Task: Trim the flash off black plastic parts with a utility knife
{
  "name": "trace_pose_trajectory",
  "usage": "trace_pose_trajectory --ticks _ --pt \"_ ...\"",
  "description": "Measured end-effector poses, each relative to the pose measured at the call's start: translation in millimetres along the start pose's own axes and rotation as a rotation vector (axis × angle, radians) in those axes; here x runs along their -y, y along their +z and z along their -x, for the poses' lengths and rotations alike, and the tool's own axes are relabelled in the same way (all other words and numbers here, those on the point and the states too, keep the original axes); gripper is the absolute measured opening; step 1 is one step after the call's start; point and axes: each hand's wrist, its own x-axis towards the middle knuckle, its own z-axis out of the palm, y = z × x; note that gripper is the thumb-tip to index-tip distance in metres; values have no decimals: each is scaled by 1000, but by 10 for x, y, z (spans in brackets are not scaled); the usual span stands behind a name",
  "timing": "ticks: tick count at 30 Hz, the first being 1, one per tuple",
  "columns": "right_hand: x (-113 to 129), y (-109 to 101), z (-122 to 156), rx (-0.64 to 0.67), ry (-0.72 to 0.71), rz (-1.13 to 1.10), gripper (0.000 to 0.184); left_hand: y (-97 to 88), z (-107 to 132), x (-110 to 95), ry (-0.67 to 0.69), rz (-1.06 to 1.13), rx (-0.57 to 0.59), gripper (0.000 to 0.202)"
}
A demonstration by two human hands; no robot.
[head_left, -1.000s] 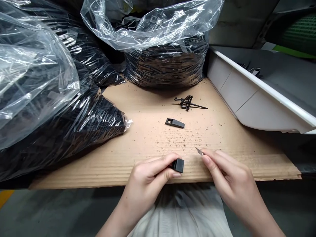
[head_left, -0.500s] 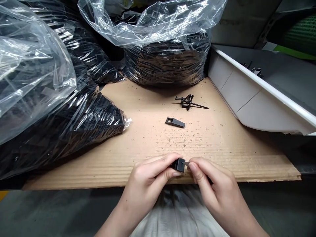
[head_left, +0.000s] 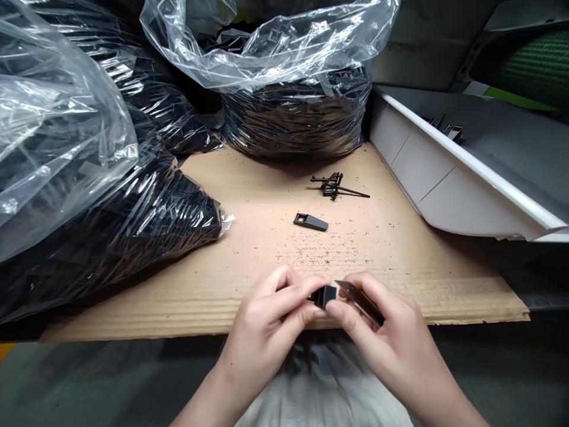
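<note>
My left hand (head_left: 275, 314) pinches a small black plastic part (head_left: 326, 296) between thumb and fingers, near the front edge of the cardboard. A thin dark blade (head_left: 361, 301) lies in my right hand (head_left: 386, 323), held against the curled fingers with its tip pointing up and left. My right thumb reaches over to the near corner of the black part. Farther back on the cardboard rests a tapered black plastic piece (head_left: 311, 222) with a square opening. Behind it lies a thin black branching plastic sprue (head_left: 334, 186).
Small dark shavings are scattered over the cardboard sheet (head_left: 240, 261). A clear bag of black parts (head_left: 293, 115) stands at the back, and another filled bag (head_left: 169, 219) bulges along the left. To the right is a pale bin (head_left: 422, 160) with black pieces inside.
The blade tip has come away from the black part, and the blade now lies flatter in my right hand. My right thumb has moved left to the part. The view has shifted slightly.
</note>
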Motion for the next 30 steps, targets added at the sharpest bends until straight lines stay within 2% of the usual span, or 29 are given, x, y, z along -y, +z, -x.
trace_pose_trajectory --ticks 2,4,5,7,10,12,14,17,25,28,30 --pt "-30 2 -7 -55 -24 25 8 -10 22 -17 -113 116 49 24" --pt "-73 14 17 -85 -159 26 9 -7 40 -34 -197 284 104 23" --pt "-96 24 35 -82 -228 29 13 1 45 -41 -220 357 106 19" --pt "-137 49 67 -96 -327 47 19 28 50 -52 -252 451 31 12" --pt "-166 85 75 -196 -416 95 26 69 52 -54 -321 444 -110 20" --pt "-162 100 55 -237 -464 127 28 77 54 -46 -334 384 -134 25" --pt "-151 109 31 -236 -494 144 27 69 53 -40 -314 327 -140 15" --pt "-142 117 9 -212 -522 149 30 55 42 -45 -273 315 -142 14" --pt "-121 123 8 -185 -484 160 27 37 62 -47 -268 321 -132 15" --pt "-71 84 -20 -57 -334 13 17 15 71 -37 -206 316 -93 14" --pt "-32 47 -50 61 -233 -94 17 7 65 -34 -164 309 -66 17"
